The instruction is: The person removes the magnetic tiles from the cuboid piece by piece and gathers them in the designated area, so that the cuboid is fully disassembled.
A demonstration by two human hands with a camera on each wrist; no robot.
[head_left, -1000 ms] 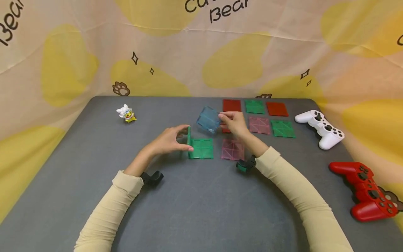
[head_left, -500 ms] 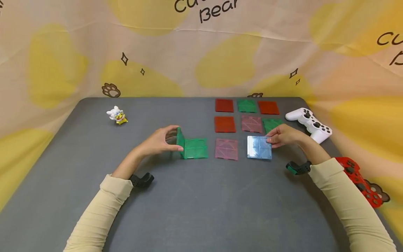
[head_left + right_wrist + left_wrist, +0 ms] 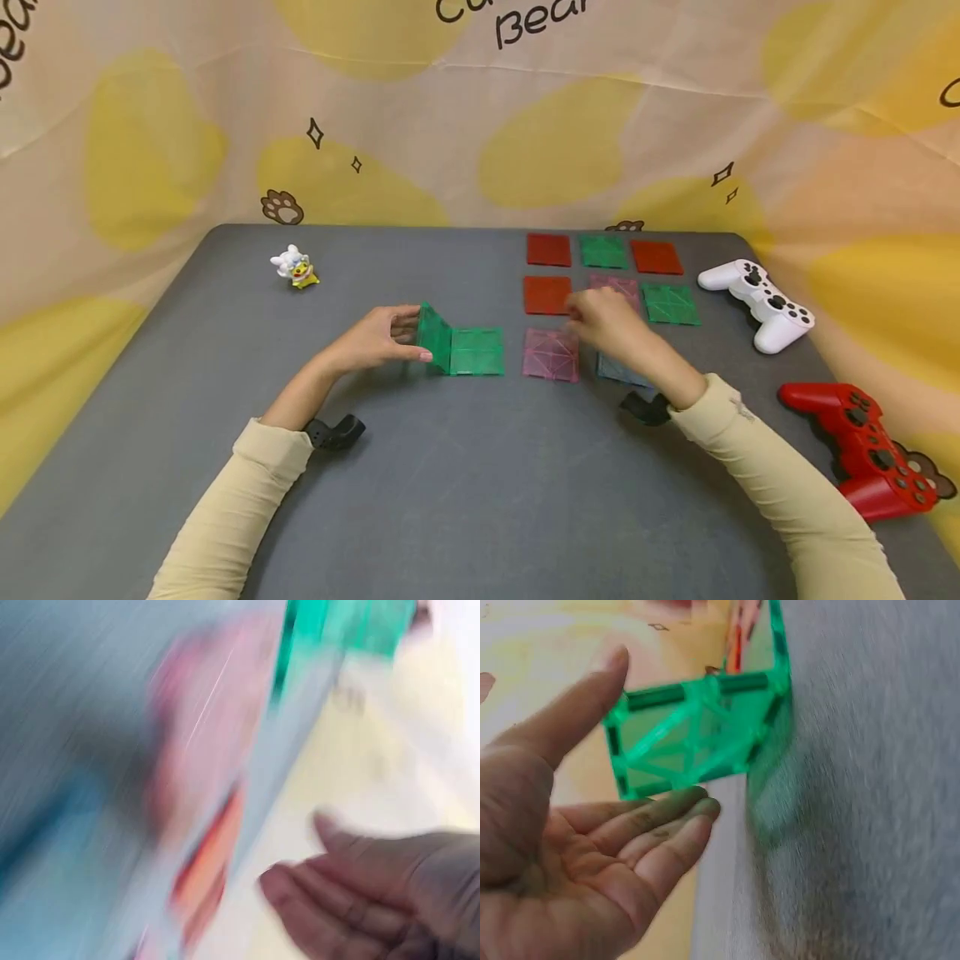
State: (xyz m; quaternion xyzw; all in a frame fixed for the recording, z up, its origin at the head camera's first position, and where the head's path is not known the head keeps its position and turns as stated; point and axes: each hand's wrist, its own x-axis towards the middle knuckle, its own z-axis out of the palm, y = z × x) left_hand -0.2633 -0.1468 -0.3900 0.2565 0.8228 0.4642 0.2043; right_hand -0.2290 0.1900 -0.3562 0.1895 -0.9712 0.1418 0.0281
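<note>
Our left hand (image 3: pixel 375 340) props the tilted green tile (image 3: pixel 434 337) near mid-table, fingers straight and apart, beside the flat green tile (image 3: pixel 477 351). Our right hand (image 3: pixel 607 323), fingers relaxed and empty, hovers right of it, above the pink tile (image 3: pixel 551 353).

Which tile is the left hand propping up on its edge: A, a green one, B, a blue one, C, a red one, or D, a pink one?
A: the left hand touches a green tile that stands tilted on edge beside a flat green tile; the left wrist view shows the same green tile at the fingers.
</note>
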